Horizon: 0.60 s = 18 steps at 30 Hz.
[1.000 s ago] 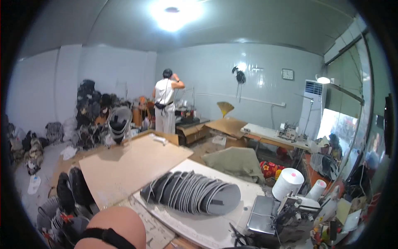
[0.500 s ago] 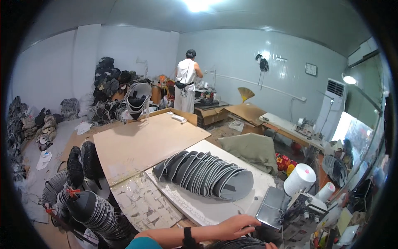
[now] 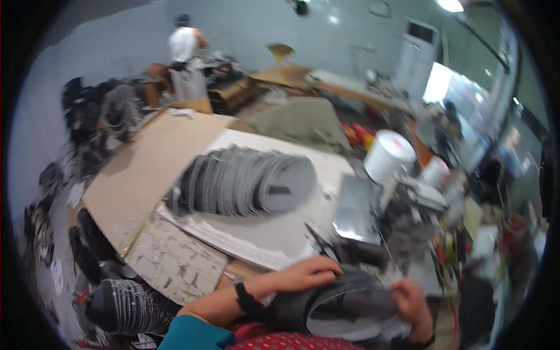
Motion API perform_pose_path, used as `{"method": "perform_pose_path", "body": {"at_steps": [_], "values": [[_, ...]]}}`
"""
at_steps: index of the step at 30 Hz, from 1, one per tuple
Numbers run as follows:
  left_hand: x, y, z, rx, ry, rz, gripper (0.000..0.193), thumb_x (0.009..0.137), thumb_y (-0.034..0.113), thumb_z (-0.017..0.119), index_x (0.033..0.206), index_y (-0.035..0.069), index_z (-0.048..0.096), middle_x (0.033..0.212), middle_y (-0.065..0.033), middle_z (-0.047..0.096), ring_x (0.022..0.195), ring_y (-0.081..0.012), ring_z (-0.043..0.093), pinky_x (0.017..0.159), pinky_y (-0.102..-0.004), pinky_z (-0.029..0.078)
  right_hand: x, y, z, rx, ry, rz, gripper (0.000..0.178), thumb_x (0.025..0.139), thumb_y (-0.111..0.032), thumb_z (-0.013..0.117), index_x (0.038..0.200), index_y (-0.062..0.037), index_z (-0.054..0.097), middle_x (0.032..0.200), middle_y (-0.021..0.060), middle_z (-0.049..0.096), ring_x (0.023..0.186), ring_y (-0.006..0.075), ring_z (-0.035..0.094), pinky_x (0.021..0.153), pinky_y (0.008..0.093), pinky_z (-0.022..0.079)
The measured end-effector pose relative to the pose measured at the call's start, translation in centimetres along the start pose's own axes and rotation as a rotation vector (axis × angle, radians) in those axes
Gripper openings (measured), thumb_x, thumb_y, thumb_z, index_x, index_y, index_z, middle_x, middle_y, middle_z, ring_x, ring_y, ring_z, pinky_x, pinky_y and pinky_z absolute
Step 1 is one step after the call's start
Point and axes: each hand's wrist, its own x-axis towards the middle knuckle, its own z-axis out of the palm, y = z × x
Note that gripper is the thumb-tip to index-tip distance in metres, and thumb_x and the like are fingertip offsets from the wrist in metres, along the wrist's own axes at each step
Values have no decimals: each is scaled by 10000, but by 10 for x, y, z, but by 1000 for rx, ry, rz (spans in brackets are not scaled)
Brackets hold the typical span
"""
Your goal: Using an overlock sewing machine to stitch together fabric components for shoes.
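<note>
In my lap, below the table's front edge, lies a dark grey bundle of fabric pieces [image 3: 291, 306], with a cup-shaped, pale-lined opening facing me. My left hand [image 3: 309, 273] rests across its top, fingers stretched out together, with the thumb hidden. At the right rim, my right hand [image 3: 411, 300] is closed with curled fingers on the edge of the grey fabric piece; blur softens the fingertips. A similar long row of nested grey pieces with pale edges [image 3: 239, 182] lies on the white sewing table [image 3: 271, 242] in front of me.
Right of the row are a shiny metal plate [image 3: 357, 209], a white thread cone [image 3: 389, 154] and a smaller cone [image 3: 434, 171]. A brown board [image 3: 154, 157] extends far left. More stacked pieces [image 3: 125, 306] stand at lower left. A person [image 3: 184, 46] stands at the back.
My view has swung down and right. My left hand has moved from the table's front edge onto the bundle in my lap. My right hand has come fully into view at its rim.
</note>
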Motion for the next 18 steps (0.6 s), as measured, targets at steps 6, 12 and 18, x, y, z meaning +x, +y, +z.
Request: {"method": "perform_pose_path", "body": {"at_steps": [6, 12, 18], "values": [[24, 15, -16, -119, -74, -175, 267, 990, 225, 552, 1140, 32, 659, 1120, -78, 650, 1092, -194, 587, 983, -328, 428, 19, -5, -41, 484, 453, -103, 217, 851, 43, 606, 955, -95, 474, 856, -36, 465, 759, 39, 467, 672, 197, 391], [48, 34, -25, -415, 457, -381, 206, 969, 212, 550, 987, 34, 652, 800, -34, 650, 652, -114, 523, 601, -260, 419, 66, -22, 24, 926, 95, 357, 353, 921, 13, 526, 1266, 66, 572, 1103, 121, 674, 904, 137, 660, 816, 268, 532], [98, 38, -41, -793, 641, -383, 511, 1020, 445, 319, 1202, 43, 576, 1044, -87, 678, 644, -94, 507, 577, -226, 379, 101, 8, 52, 620, 398, 271, 264, 941, -31, 560, 1174, 66, 639, 853, 7, 659, 778, 55, 623, 663, 223, 498]]}}
